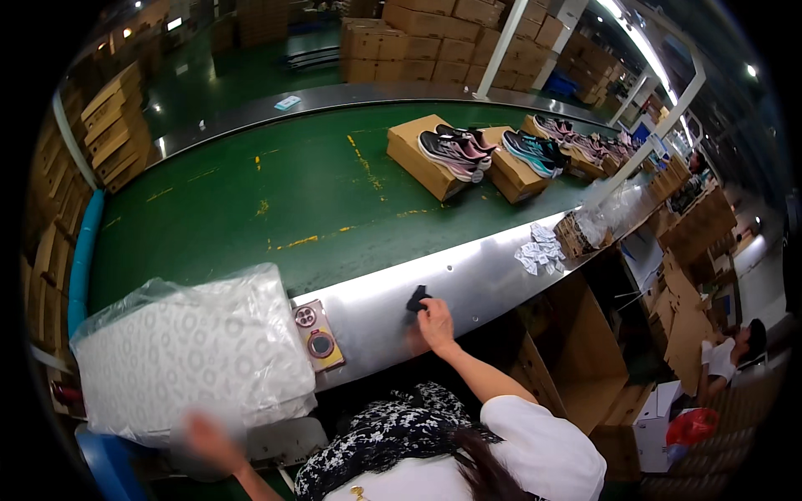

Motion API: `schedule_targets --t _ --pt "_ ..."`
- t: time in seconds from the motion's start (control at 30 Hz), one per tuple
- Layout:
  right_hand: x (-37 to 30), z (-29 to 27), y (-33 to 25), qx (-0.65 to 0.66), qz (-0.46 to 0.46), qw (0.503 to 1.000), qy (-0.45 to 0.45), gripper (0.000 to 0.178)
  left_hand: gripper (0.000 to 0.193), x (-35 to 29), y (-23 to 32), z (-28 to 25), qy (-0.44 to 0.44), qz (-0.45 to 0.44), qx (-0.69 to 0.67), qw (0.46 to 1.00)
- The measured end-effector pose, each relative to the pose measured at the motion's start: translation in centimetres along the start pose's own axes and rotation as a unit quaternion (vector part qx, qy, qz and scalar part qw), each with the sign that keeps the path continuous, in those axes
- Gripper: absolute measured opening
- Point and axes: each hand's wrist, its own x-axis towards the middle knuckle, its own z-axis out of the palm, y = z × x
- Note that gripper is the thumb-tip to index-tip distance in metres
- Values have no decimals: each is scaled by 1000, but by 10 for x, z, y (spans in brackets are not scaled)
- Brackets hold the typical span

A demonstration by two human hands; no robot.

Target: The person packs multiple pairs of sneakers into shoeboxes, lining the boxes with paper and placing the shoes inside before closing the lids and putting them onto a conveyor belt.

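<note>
My right hand (436, 326) pinches a small black cloth-like piece (418, 299) just over the metal ledge; its exact kind does not show. My left hand (213, 442), smeared by motion, is at the near edge of a clear plastic bag (274, 280) around a thick stack of white patterned paper (192, 359). The blur hides its fingers and whether it touches the bag. Between the two hands, a phone (319, 336) with a ring on its back lies against the stack's right side.
The metal ledge (376, 305) borders a green conveyor belt (309, 200). Pairs of sneakers (455, 152) sit on cardboard shoeboxes (418, 163) farther right. Small white packets (541, 250) lie beside a carton (575, 235) of clear plastic. Another person (723, 359) is at the far right.
</note>
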Motion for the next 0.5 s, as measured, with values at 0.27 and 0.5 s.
schedule_targets --t 0.27,0.5 --pt "45 -56 97 -126 94 978 140 21 31 16 232 86 -157 -35 -362 918" --pt "79 -113 162 -161 200 963 -78 32 25 -15 301 150 -222 -127 -354 899"
